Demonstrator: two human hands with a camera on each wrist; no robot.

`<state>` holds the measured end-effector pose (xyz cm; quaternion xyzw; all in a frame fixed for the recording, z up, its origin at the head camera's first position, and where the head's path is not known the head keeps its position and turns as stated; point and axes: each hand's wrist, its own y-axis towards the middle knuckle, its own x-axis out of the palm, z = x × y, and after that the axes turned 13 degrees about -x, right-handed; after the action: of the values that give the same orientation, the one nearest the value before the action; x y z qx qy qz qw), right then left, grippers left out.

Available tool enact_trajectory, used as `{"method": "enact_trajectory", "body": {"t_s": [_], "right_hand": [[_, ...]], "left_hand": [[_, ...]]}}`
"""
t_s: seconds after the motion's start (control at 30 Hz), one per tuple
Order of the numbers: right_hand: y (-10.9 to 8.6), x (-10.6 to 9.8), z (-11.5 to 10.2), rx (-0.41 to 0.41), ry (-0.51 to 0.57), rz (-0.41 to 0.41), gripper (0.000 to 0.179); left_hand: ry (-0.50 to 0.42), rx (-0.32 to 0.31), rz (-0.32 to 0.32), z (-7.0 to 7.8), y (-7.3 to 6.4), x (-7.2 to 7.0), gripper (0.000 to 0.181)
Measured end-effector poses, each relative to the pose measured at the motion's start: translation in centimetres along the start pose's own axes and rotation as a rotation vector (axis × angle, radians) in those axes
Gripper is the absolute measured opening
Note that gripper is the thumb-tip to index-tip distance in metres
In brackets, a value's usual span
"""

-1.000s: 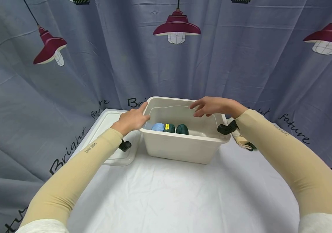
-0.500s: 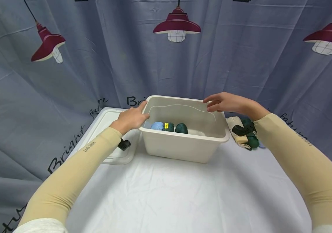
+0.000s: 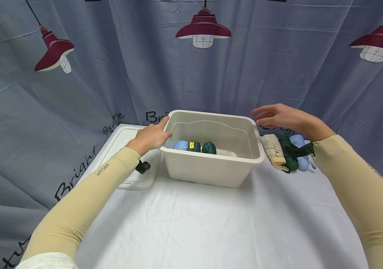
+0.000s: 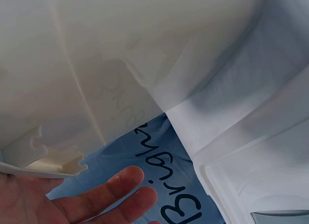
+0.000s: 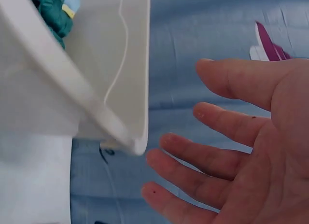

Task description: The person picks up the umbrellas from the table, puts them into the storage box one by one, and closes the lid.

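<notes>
A cream plastic storage bin (image 3: 208,170) stands without a lid at the middle of the table. Inside, at its left, sit a light blue bundle (image 3: 181,145), a dark green bundle with a yellow label (image 3: 194,147) and another dark green bundle (image 3: 209,148); their kind is unclear. My left hand (image 3: 150,138) rests at the bin's left rim, thumb over the edge, fingers stretched outside it in the left wrist view. My right hand (image 3: 283,117) hovers beyond the bin's right rim, fingers spread and holding nothing in the right wrist view.
Right of the bin lie a cream roll with cord (image 3: 273,150), a dark green bundle (image 3: 291,163) and light blue bundles (image 3: 297,141), partly behind my wrist strap. The white lid (image 3: 124,140) lies left, partly under my left arm. A grey-blue curtain (image 3: 262,67) hangs behind.
My right hand has moved from over the bin rightward past its right rim, uncovering the bundles beside it. The left hand has stayed at the left rim.
</notes>
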<state>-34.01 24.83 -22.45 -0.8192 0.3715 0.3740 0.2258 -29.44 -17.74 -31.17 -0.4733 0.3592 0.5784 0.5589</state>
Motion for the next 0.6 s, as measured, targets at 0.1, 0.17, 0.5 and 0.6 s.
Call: {"method": "enact_trajectory", "body": {"t_s": [0.1, 0.17, 0.5, 0.6], "right_hand": [[-0.5, -0.4, 1.0, 0.008, -0.010, 0.020, 0.064], [-0.8, -0.5, 1.7, 0.010, -0.014, 0.031, 0.065], [-2.0, -0.8, 4.5, 0.064, -0.005, 0.054, 0.072], [-2.3, -0.8, 5.5, 0.085, 0.015, 0.068, 0.078]], "left_hand": [[-0.001, 0.001, 0.001, 0.0, 0.0, -0.1, 0.073], [-0.003, 0.002, 0.001, 0.0, 0.0, -0.1, 0.073], [-0.005, 0.002, -0.011, 0.0, 0.0, -0.1, 0.073], [-0.008, 0.005, -0.004, -0.1, 0.0, 0.0, 0.073]]}}
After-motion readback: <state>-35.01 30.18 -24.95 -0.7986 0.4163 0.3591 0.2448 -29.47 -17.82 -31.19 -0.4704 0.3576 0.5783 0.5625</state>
